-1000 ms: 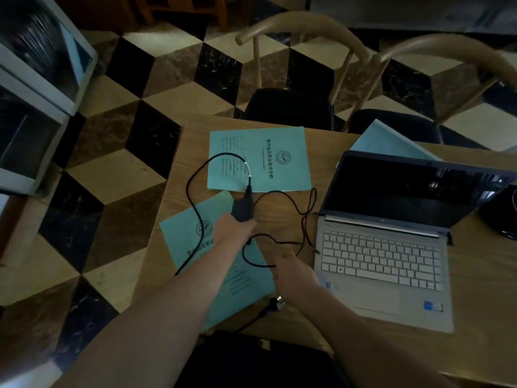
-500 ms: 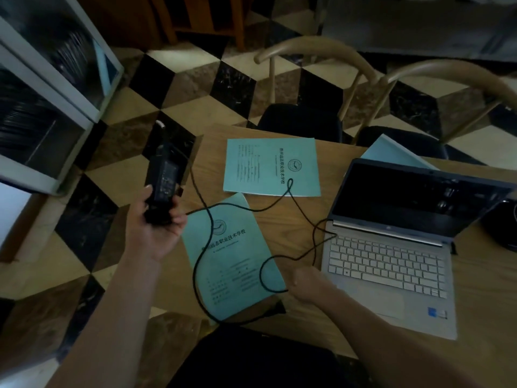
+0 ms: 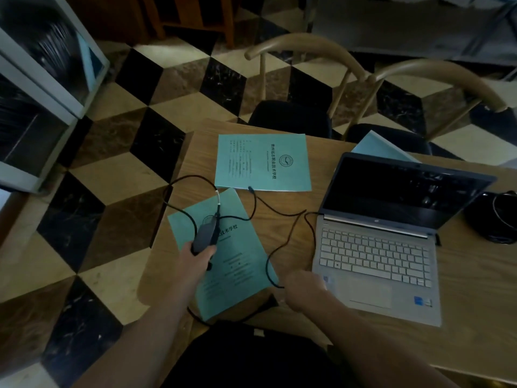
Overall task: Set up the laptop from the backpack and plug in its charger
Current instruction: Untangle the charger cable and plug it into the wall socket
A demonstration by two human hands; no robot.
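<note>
A silver laptop [image 3: 375, 259] stands open with a dark screen on the right half of the wooden table [image 3: 475, 317]. My left hand [image 3: 197, 257] grips the black charger brick [image 3: 205, 236] just above a teal booklet [image 3: 223, 256]. The charger's black cable [image 3: 291, 231] loops across the table, and its small plug tip [image 3: 250, 188] lies loose by the upper booklet. My right hand [image 3: 303, 287] grips the cable near the laptop's front left corner, close to the mains plug [image 3: 271, 301]. A black backpack [image 3: 246, 357] sits at the near edge.
A second teal booklet [image 3: 263, 162] lies flat at the table's far left, and a pale blue folder [image 3: 377, 148] pokes out behind the laptop. A dark round object [image 3: 492, 219] with a cord sits at the right. Two wooden chairs [image 3: 302, 79] stand beyond. A white cabinet [image 3: 42, 93] is left.
My left hand lifted the charger brick up and out to the left over the floor, then brought it back down over the lower booklet. The cable loops shifted with it. My right hand stayed put.
</note>
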